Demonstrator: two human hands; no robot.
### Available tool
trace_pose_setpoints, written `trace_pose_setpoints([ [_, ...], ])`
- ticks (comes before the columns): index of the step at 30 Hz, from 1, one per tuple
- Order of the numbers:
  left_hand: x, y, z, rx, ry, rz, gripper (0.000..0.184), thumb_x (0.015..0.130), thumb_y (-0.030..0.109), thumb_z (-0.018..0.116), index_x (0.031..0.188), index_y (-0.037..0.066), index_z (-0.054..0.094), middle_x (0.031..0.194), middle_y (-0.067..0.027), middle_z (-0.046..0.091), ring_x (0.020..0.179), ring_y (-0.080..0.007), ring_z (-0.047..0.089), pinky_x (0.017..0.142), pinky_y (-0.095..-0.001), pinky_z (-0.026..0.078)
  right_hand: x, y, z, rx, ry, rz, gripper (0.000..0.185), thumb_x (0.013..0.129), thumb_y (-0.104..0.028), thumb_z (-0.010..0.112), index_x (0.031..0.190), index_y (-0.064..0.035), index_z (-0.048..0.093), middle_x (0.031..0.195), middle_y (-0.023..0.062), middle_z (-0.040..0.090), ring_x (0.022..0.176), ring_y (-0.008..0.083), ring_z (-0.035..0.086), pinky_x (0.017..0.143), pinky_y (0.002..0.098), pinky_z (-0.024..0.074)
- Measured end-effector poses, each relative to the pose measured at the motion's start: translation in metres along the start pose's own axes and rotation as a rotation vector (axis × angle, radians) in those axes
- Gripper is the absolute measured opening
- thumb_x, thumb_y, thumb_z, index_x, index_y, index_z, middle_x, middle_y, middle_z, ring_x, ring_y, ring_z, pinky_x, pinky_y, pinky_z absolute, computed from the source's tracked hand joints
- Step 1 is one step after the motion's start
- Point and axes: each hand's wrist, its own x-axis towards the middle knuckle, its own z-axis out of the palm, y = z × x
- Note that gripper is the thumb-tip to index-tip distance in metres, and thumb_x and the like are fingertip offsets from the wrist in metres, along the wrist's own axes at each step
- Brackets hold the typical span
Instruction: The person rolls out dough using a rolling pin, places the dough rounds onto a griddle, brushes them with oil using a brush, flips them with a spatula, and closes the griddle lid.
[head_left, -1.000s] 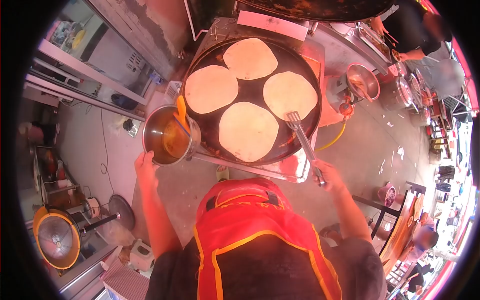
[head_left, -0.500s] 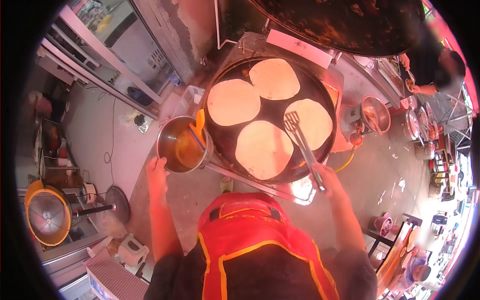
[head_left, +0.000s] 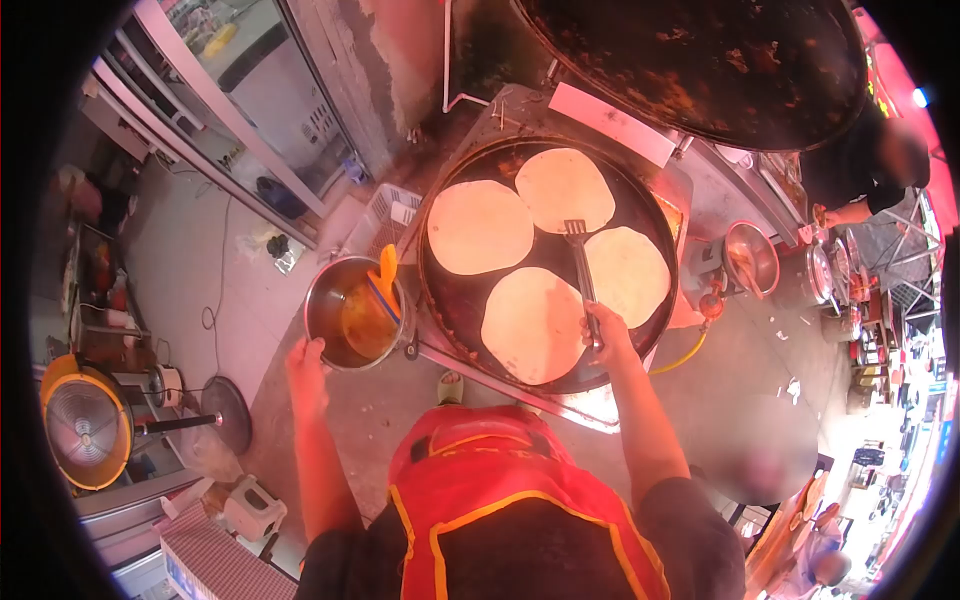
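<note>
My right hand is closed around metal tongs with a slotted end, reaching over a large round griddle. The slotted end is at the near edge of the far flatbread; whether it touches is unclear. Three more pale flatbreads lie on the griddle: one on the left, one on the right and one in front. My left hand grips the near-left rim of a metal pot holding orange-brown liquid. An orange utensil and a blue-edged one lean inside it.
The griddle's dark lid stands raised behind. A white basket is left of the griddle. To the right are a metal bowl and a yellow hose. A fan stands left. Another person is at far right.
My right hand has moved left with the tongs, from the right flatbread towards the far one. The whole view has shifted slightly. My left hand stays on the pot.
</note>
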Motion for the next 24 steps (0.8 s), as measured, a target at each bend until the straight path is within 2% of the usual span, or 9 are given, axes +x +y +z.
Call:
trace_pose_setpoints([
  [2, 0.019, -0.024, -0.011, 0.023, -0.090, 0.072, 0.022, 0.090, 0.013, 0.053, 0.100, -0.002, 0.065, 0.090, -0.0049, 0.066, 0.079, -0.0109, 0.061, 0.074, -0.0306, 0.052, -0.002, -0.001, 0.002, -0.008, 0.024, -0.008, 0.015, 0.088, -0.024, 0.062, 0.089, -0.0102, 0.056, 0.065, 0.0047, 0.055, 0.049, 0.0128, 0.049, 0.041, 0.0247, 0.0373],
  [4, 0.029, -0.029, -0.019, -0.001, -0.091, 0.036, 0.022, 0.090, 0.014, 0.053, 0.101, -0.002, 0.065, 0.089, -0.0038, 0.066, 0.078, -0.0099, 0.061, 0.073, -0.0298, 0.051, -0.010, -0.007, 0.012, 0.004, 0.060, -0.012, 0.016, 0.088, -0.025, 0.062, 0.088, -0.0100, 0.056, 0.065, 0.0047, 0.055, 0.049, 0.0127, 0.050, 0.041, 0.0251, 0.0375],
  [6, 0.033, -0.017, -0.013, -0.080, -0.013, -0.103, 0.023, 0.091, 0.016, 0.054, 0.101, -0.001, 0.065, 0.088, -0.0026, 0.066, 0.077, -0.0088, 0.060, 0.073, -0.0290, 0.050, -0.044, -0.015, 0.017, -0.084, 0.049, 0.035, 0.017, 0.089, -0.025, 0.062, 0.089, -0.0095, 0.055, 0.066, 0.0048, 0.056, 0.049, 0.0125, 0.050, 0.041, 0.0255, 0.0379],
  [9, 0.038, -0.014, -0.016, -0.177, -0.040, -0.105, 0.023, 0.092, 0.015, 0.054, 0.102, -0.001, 0.065, 0.087, -0.0016, 0.066, 0.076, -0.0085, 0.060, 0.074, -0.0282, 0.050, -0.066, -0.012, 0.004, -0.245, -0.031, 0.023, 0.023, 0.088, -0.027, 0.063, 0.094, -0.0057, 0.057, 0.066, 0.0047, 0.055, 0.048, 0.0118, 0.049, 0.040, 0.0251, 0.0362],
  [11, 0.047, -0.028, -0.027, -0.024, -0.086, 0.092, 0.022, 0.092, 0.015, 0.053, 0.102, -0.001, 0.065, 0.087, -0.0015, 0.066, 0.076, -0.0086, 0.060, 0.074, -0.0282, 0.050, -0.068, -0.006, 0.005, -0.316, -0.079, 0.023, 0.026, 0.087, -0.027, 0.063, 0.096, -0.0036, 0.059, 0.065, 0.0045, 0.054, 0.046, 0.0110, 0.048, 0.040, 0.0243, 0.0349],
  [13, 0.061, -0.039, -0.034, 0.049, -0.127, 0.193, 0.022, 0.092, 0.014, 0.053, 0.103, -0.001, 0.065, 0.087, -0.0017, 0.066, 0.076, -0.0086, 0.060, 0.074, -0.0282, 0.050, -0.054, -0.013, 0.015, -0.356, -0.108, 0.043, 0.025, 0.088, -0.026, 0.062, 0.097, -0.0030, 0.059, 0.063, 0.0041, 0.054, 0.046, 0.0099, 0.047, 0.039, 0.0233, 0.0342],
  [17, 0.078, -0.039, -0.039, 0.048, -0.114, 0.132, 0.021, 0.092, 0.014, 0.054, 0.101, -0.001, 0.065, 0.087, -0.0021, 0.066, 0.076, -0.0087, 0.059, 0.074, -0.0279, 0.050, -0.057, -0.017, 0.034, -0.376, -0.131, 0.009, 0.018, 0.088, -0.022, 0.063, 0.092, -0.0046, 0.058, 0.065, 0.0026, 0.055, 0.042, 0.0078, 0.045, 0.037, 0.0217, 0.0329],
  [23, 0.093, -0.038, -0.042, 0.256, -0.104, 0.103, 0.023, 0.089, 0.017, 0.058, 0.106, 0.002, 0.062, 0.098, -0.0027, 0.060, 0.088, -0.0110, 0.055, 0.079, -0.0296, 0.048, -0.073, -0.003, 0.043, -0.439, -0.028, -0.092, 0.038, 0.086, -0.025, 0.063, 0.117, -0.0030, 0.064, 0.064, 0.0006, 0.053, 0.046, 0.0062, 0.045, 0.038, 0.0211, 0.0303],
  [24, 0.100, -0.043, -0.043, 0.167, -0.123, 0.048, 0.025, 0.089, 0.018, 0.058, 0.108, 0.002, 0.061, 0.100, -0.0028, 0.058, 0.090, -0.0115, 0.054, 0.079, -0.0297, 0.047, -0.076, -0.003, 0.040, -0.477, 0.032, -0.098, 0.040, 0.086, -0.026, 0.064, 0.120, -0.0049, 0.063, 0.066, -0.0002, 0.053, 0.050, 0.0062, 0.046, 0.040, 0.0220, 0.0314],
])
